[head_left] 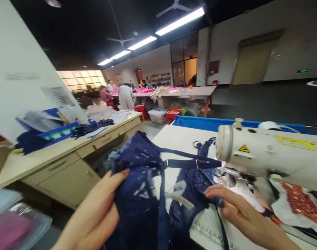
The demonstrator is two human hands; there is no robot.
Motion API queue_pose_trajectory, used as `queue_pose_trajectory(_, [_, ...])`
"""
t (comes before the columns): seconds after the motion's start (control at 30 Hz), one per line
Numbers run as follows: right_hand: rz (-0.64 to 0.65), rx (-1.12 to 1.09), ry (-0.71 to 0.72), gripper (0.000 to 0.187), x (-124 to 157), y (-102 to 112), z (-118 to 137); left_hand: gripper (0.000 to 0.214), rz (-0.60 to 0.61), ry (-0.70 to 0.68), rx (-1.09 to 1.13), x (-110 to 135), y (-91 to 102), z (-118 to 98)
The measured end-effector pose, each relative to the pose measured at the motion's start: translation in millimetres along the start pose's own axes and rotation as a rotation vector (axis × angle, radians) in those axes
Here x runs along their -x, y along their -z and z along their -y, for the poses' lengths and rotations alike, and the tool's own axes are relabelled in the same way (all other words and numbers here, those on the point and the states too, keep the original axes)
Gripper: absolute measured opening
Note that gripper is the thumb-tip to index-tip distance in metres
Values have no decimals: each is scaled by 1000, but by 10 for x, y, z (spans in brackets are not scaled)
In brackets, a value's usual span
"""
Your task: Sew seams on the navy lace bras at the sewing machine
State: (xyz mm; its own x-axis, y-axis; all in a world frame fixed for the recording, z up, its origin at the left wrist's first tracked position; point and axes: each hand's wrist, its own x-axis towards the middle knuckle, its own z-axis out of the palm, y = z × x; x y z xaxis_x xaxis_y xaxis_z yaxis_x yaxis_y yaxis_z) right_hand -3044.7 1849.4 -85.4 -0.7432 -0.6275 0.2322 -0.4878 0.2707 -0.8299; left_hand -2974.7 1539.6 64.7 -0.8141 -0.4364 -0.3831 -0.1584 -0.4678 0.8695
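A dark navy garment (pixel 137 187) with thin straps hangs in front of me at the edge of the sewing table (pixel 179 139). My left hand (pixel 96 215) grips its left side, thumb on top of the fabric. My right hand (pixel 241 215) lies low on the table beside the needle area, fingers pressed on the garment's right part (pixel 195 184). One strap (pixel 184 154) stretches toward the white sewing machine (pixel 267 156).
A red patterned cloth (pixel 301 205) lies under the machine arm at right. A beige drawer desk (pixel 70 163) with piled fabric stands at left. Clear plastic bins (pixel 15 222) sit at bottom left. Other people work at far tables (pixel 189 92).
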Motion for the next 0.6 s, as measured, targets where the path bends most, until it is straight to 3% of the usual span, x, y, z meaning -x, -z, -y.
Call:
queue_pose_trajectory(0.07, [136, -294, -3, 57, 27, -89, 110, 41, 37, 190, 66, -80, -358, 253])
queue_pose_trajectory(0.13, [214, -586, 16, 71, 22, -188, 193, 37, 55, 292, 116, -151, -673, 525])
queue_pose_trajectory(0.23, [187, -874, -42, 81, -37, -306, 251, 32, 82, 262, 218, -298, -953, 905])
queue_pose_trajectory(0.33, [40, -963, -209, 64, -92, -318, 246, 25, 131, 237, 238, -543, -993, 1126])
queue_pose_trajectory(0.4, [-23, -1000, -329, 58, -97, -268, 214, 19, 156, 264, 173, -747, -944, 1137])
queue_pose_trajectory(0.53, [9, -996, -513, 63, -62, -150, 119, 19, 144, 125, 26, -1112, -827, 900])
queue_pose_trajectory(0.6, [76, -896, -513, 66, -58, -124, 89, 16, 107, 44, 18, -1234, -775, 751])
